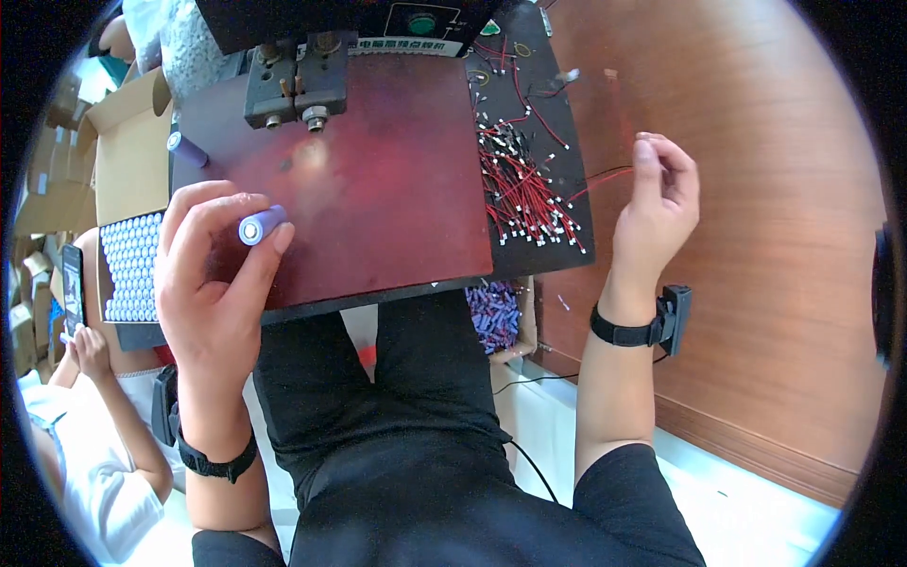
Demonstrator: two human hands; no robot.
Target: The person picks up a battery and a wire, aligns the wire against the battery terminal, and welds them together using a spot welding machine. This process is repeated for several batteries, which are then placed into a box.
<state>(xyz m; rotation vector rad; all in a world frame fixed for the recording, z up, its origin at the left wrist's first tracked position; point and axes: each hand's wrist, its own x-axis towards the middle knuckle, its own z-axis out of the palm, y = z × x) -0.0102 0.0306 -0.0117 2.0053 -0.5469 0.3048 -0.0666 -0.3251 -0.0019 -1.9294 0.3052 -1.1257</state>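
Observation:
My left hand (210,260) holds a purple cylindrical battery cell (263,225) between thumb and fingers, one metal end turned toward me, above the reddish work board (397,180). Out to the right, clear of the board, my right hand (657,198) pinches a thin red-and-black wire lead (603,178) between thumb and fingertips. The lead stretches left toward a pile of similar leads with white connectors (529,194). Above the board hangs a machine's welding head (298,90) with two metal tips. Another purple cell (187,149) is on the board's far left.
An open cardboard box (128,317) packed with cells stands at the left. Below the table's right edge is a box of small purple-and-red pieces (493,317). A wooden panel (756,236) rises on the right. At the far left another person's hand (90,352) touches a phone (73,283).

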